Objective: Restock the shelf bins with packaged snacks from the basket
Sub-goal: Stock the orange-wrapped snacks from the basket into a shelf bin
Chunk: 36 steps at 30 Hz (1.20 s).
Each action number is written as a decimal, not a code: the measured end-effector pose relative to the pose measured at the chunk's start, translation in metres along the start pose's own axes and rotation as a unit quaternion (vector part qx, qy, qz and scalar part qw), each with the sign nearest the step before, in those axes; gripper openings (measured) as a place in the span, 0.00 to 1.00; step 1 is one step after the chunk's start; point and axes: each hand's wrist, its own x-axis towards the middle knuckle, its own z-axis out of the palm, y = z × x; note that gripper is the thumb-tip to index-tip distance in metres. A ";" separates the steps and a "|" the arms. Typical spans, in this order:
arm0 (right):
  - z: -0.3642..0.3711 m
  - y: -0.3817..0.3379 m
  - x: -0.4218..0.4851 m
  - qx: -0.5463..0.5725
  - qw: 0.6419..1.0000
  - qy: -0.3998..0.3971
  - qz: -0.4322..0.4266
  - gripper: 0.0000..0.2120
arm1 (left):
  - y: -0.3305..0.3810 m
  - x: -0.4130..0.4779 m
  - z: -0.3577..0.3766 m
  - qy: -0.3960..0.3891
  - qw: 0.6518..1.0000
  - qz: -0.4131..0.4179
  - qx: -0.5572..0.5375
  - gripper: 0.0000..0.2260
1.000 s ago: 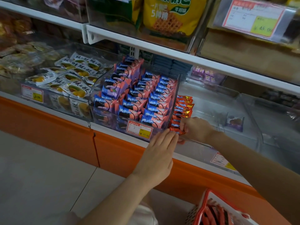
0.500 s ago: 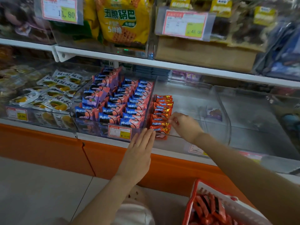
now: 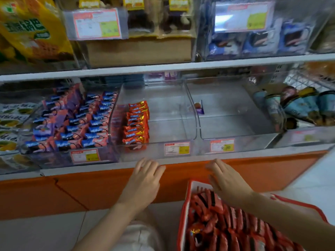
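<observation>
Red-wrapped snack packs (image 3: 226, 227): heaped in red plastic basket (image 3: 182, 214), bottom right, below shelf.
Clear plastic bin (image 3: 168, 127): one shelved row (image 3: 136, 124) of packs along left wall, rest bare.
Progress: early, most stock left to move.
Left hand (image 3: 145, 180): flat, fingers loose, empty, before shelf edge.
Right hand (image 3: 224, 180): spread, empty, over basket's far rim.

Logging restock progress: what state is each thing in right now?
left hand, open, holding nothing
right hand, open, holding nothing, over the basket
basket, full of red packs
middle bin, one row of orange packs
right bin, one purple pack only
left bin, full
</observation>
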 end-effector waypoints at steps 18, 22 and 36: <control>0.054 0.046 -0.161 0.033 0.888 -0.335 0.314 0.30 | 0.162 -0.004 0.126 -0.368 0.916 -0.049 -0.155 0.18; 0.055 0.050 -0.157 0.058 0.865 -0.354 0.351 0.35 | 0.165 -0.008 0.135 -0.373 0.906 -0.076 -0.183 0.19; 0.069 0.045 -0.132 0.057 0.843 -0.416 0.337 0.45 | 0.177 -0.007 0.150 -0.350 0.930 -0.100 -0.053 0.14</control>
